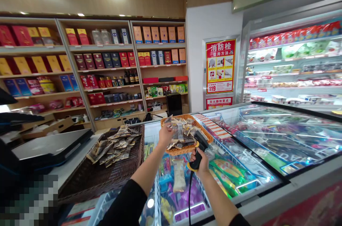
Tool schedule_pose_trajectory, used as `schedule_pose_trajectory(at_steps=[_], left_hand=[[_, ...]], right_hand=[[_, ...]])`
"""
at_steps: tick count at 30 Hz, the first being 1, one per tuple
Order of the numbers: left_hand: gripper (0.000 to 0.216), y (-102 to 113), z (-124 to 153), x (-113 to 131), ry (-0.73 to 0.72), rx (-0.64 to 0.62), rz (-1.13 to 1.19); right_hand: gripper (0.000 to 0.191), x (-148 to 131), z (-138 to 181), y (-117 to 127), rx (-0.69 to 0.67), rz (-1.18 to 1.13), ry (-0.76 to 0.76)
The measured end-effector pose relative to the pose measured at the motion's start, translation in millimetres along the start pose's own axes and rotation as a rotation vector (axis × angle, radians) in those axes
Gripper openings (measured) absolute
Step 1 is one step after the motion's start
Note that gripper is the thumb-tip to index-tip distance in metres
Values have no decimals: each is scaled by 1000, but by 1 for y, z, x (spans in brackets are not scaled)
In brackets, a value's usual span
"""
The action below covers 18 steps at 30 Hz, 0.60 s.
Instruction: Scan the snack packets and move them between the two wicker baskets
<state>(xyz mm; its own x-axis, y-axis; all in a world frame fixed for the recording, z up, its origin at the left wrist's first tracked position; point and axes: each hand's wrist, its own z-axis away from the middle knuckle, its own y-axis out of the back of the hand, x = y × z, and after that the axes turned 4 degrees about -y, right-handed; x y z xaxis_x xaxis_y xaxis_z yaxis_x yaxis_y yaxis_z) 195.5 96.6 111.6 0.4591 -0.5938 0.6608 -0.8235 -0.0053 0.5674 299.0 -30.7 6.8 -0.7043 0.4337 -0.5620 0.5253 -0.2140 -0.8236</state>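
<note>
Both arms reach forward: left hand (165, 134) pinches a packet (168, 119) above the basket (184, 150), right hand (200, 162) grips a scanner (200, 143).

I am watching both arms held out ahead of the body, close together. Left forearm (149, 172) is angling up and to the right, bare from a black sleeve (128, 204) pushed to the elbow. Left hand (165, 134) is sitting higher and further out, back toward me, fingers pinching a small packet (168, 119) at the tips. Right forearm (219, 197) is slanting up and to the left, also bare. Right hand (200, 162) is sitting lower and nearer, fist wrapping the grip of a handheld scanner (200, 144), knuckles facing me. The hands are not touching.
</note>
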Motion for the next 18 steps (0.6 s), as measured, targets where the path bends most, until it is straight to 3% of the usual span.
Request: schedule_pose_trajectory(at_steps=[5,9,13,18], left_hand=[[61,-38,-3,-8,-19,20,-330],[53,-31,-4,-14,-15,-12,-288],[40,14,1,-31,-119,-14,-264],[35,116,21,-93,-10,-46,-518]], right_hand=[[38,5,-4,0,31,116,13],[34,5,-1,-4,26,106,-12],[27,4,5,-4,-29,84,-44],[27,7,21,-8,-115,115,-94]])
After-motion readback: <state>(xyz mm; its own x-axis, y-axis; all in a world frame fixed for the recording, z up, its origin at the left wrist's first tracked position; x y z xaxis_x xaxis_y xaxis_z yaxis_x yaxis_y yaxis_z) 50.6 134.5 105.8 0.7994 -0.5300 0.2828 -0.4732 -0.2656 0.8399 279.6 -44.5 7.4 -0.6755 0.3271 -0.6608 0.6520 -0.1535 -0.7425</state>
